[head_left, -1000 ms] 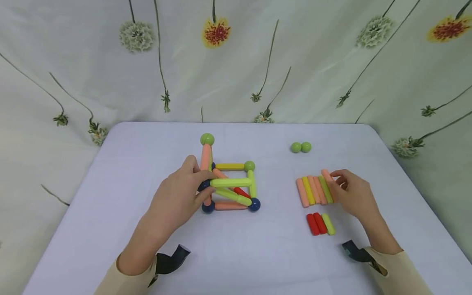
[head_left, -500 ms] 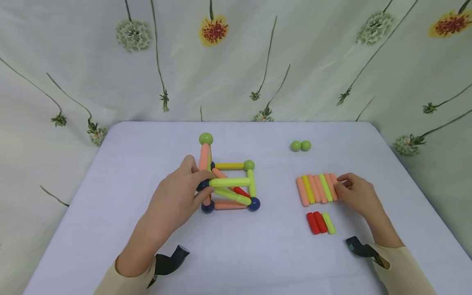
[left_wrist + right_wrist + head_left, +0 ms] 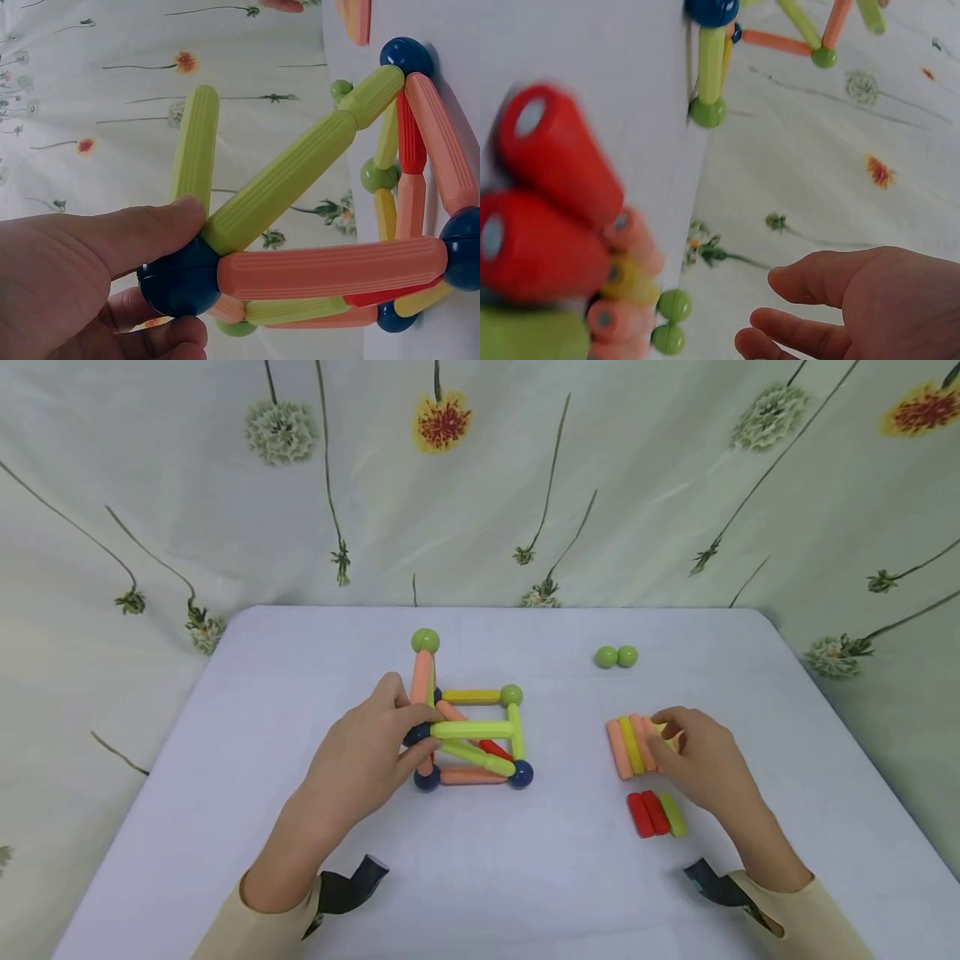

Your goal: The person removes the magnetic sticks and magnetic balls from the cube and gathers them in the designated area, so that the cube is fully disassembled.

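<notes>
My left hand (image 3: 367,743) pinches a dark blue ball (image 3: 180,281) between thumb and fingers at the raised corner of a magnetic stick-and-ball frame (image 3: 472,775). From that ball a peach stick and a ribbed lime stick (image 3: 285,180) slope to the frame's base; another lime stick (image 3: 195,146) juts out with its far end free. A green ball (image 3: 425,641) tops the frame's other raised corner. My right hand (image 3: 697,760) is over the right end of a row of long sticks (image 3: 618,750), covering some. In the right wrist view its thumb and fingers are apart, nothing between them.
Nearer me than the row lie two short red sticks (image 3: 648,814) and a short lime one (image 3: 672,815). Two green balls (image 3: 617,657) sit together toward the back right. A flower-printed cloth (image 3: 480,485) hangs behind the white table (image 3: 510,877).
My right hand laid a peach stick at the row's right end, let go, and has moved left over the row. The left hand keeps its hold on the blue ball.
</notes>
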Demonstrator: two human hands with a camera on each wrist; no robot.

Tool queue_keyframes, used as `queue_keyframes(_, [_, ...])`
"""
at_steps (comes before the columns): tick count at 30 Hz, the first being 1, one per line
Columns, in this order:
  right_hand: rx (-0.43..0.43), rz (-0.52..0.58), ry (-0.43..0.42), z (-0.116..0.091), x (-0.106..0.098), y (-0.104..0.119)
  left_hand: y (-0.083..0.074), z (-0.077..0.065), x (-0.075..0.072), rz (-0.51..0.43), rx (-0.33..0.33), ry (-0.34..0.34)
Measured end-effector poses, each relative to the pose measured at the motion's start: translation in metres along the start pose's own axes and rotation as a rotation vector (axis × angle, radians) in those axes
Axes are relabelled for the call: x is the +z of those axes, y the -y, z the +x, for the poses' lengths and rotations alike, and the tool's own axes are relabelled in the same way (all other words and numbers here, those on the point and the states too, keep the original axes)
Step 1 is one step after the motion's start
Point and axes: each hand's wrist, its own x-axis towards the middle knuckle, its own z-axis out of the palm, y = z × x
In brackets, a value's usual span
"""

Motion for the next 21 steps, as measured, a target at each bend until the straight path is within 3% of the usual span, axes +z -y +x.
queue_keyframes(5, [-0.173,0.04,0.016,0.001,0.012,0.05,0.0,0.0,-0.001,-0.004,-0.001,0.008])
queue_keyframes(12, [-0.509,0.178,0.084,0.008,0.028,0.117,0.002,-0.003,0.0,-0.001,-0.003,0.007])
queue_keyframes(17, [-0.672,0.219,0.111,0.015,0.038,0.144,0.003,-0.004,0.0,-0.002,0.003,0.003])
queue_keyframes(21, [-0.714,0.185,0.073,0.017,0.041,0.151,0.004,-0.004,-0.004,-0.036,0.014,0.014])
